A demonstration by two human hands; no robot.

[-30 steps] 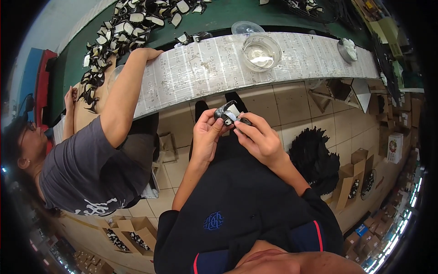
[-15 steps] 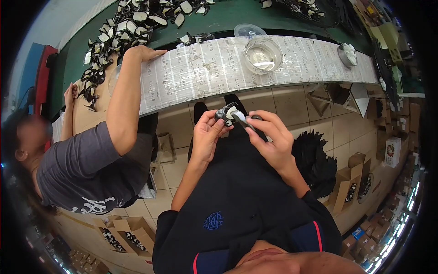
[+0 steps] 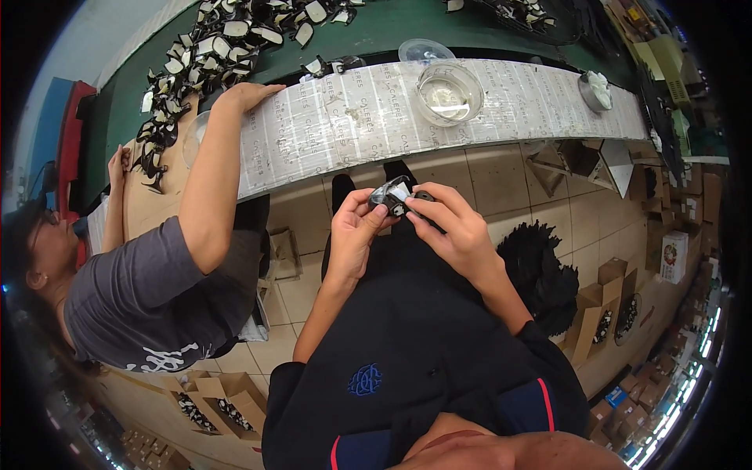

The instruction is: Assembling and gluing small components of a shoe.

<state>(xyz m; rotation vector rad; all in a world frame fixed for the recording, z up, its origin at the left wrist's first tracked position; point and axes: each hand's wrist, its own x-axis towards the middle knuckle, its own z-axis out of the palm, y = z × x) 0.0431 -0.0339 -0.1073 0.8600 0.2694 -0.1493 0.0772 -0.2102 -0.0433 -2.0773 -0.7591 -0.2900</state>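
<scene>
My left hand [image 3: 355, 227] is closed round a glossy black shoe heel [image 3: 382, 190] with a pale face, held above my lap. Thumb and fingers pinch its side. A white patch [image 3: 401, 189] shows on the heel's face. My right hand [image 3: 454, 227] is closed beside it, its fingertips close against the heel. Between these fingers is a small dark tool with a rounded end [image 3: 424, 195]; its kind is unclear, and the rest of it is hidden by my fingers.
A pale paper-covered bench edge [image 3: 313, 141] carries a clear round tub [image 3: 450, 98] and a small metal cup [image 3: 596, 92]. Behind lies a pile of similar black heels [image 3: 207, 55]. A co-worker [image 3: 157, 290] sits at left, an arm on the bench. Cardboard boxes [image 3: 595, 317] stand at right.
My right hand has drawn in closer to the heel, its fingers more curled. The white piece it worked with now lies flatter on the heel's face. The left hand has hardly moved.
</scene>
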